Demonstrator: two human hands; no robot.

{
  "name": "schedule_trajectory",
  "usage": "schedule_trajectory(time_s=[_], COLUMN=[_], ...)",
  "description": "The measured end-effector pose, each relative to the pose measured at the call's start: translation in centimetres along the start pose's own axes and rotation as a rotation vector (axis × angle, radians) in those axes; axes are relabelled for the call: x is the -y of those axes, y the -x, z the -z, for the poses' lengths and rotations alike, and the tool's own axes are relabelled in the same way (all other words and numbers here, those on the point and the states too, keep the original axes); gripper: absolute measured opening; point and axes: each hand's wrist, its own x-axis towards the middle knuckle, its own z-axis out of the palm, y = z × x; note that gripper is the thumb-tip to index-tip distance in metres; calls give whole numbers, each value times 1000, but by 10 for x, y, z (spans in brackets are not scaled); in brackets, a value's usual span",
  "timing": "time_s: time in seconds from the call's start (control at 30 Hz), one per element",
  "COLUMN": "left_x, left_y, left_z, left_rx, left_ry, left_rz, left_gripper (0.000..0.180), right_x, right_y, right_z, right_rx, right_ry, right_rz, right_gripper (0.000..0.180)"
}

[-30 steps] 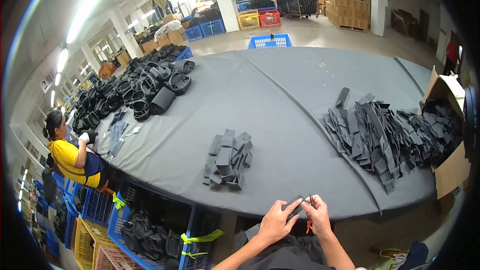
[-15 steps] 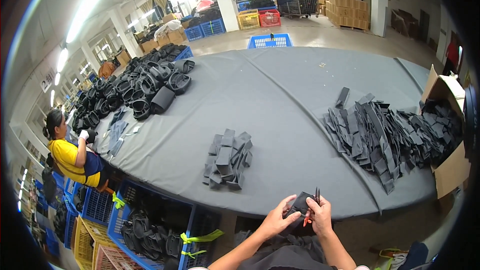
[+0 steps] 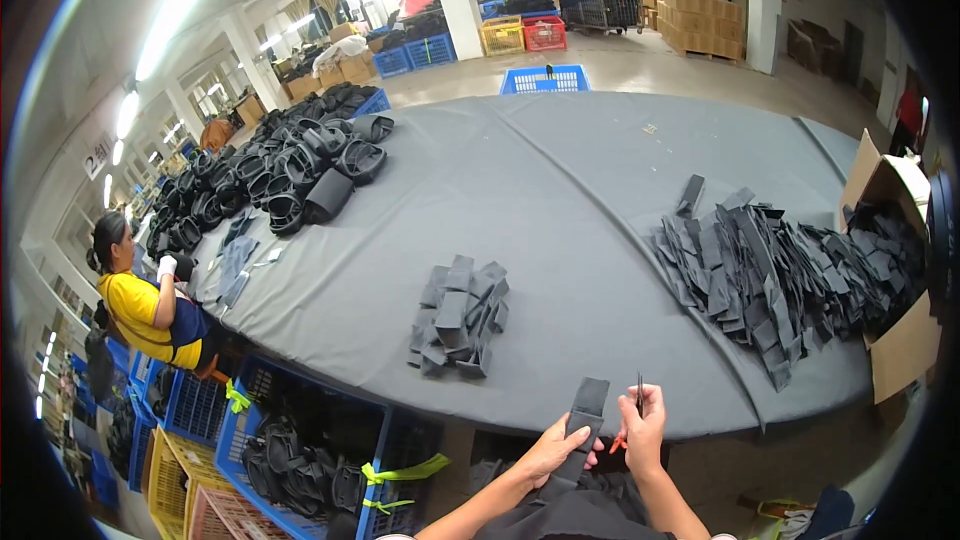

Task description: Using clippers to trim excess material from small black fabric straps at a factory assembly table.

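Fingers of L hand (image 3: pixel 546 452) closed round a dk strip (image 3: pixel 591 398), thumb pressed on its upper face, fingertips poking out past the R edge; strip flat, matte, fabric-like, square-ended, w/ a crosswise fold or seam approx. midway; held at near table edge, far end tilted up & away; R hand (image 3: pixel 643 430) just beside, apart from strip, fingers curled shut on small snips (image 3: pixel 640 392), slim dk metal pts up, red-orange handle below; exact grip partly hidden.

Table cover (image 3: pixel 580 310) grey, smooth, sheet-like, w/ long raised creases; small pile (image 3: pixel 458 312) of similar dk strips, loosely stacked, fwd-L of hands; much larger heap (image 3: pixel 760 270) to R, flat pcs overlapping like shingles, running into open brown cardboard carton (image 3: pixel 902 348); far L, mound of blk hollow rounded pcs (image 3: pixel 300 175), rims curved; co-worker (image 3: pixel 140 305) in yellow top beside it, white glove (image 3: pixel 167 266) on; blue plastic crate (image 3: pixel 232 440) below table edge, L, lattice-walled, dk soft pcs inside.
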Motion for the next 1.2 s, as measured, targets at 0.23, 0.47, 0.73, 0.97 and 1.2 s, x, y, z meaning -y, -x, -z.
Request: schedule_trajectory(time_s=[0.23,0.47,0.73,0.97,1.2], left_x=[3,5,19,4,-9], left_y=[-2,-3,0,5,10], left_z=[-2,-1,1,-3,-2], left_rx=[-37,-80,-111,-59,-93], left_ry=[28,-46,-52,49,84], left_rz=[-71,-74,-116,-125,-202], left_gripper=[32,34,38,48,30], right_x=[1,-5,-19,-2,12], right_y=[11,10,15,12,10], right_z=[-4,-4,7,-2,-9], right_rx=[273,335,373,344,326], right_ry=[246,231,149,94,211], right_rz=[-34,-202,-265,-328,-202], right_gripper=[8,9,12,10,20])
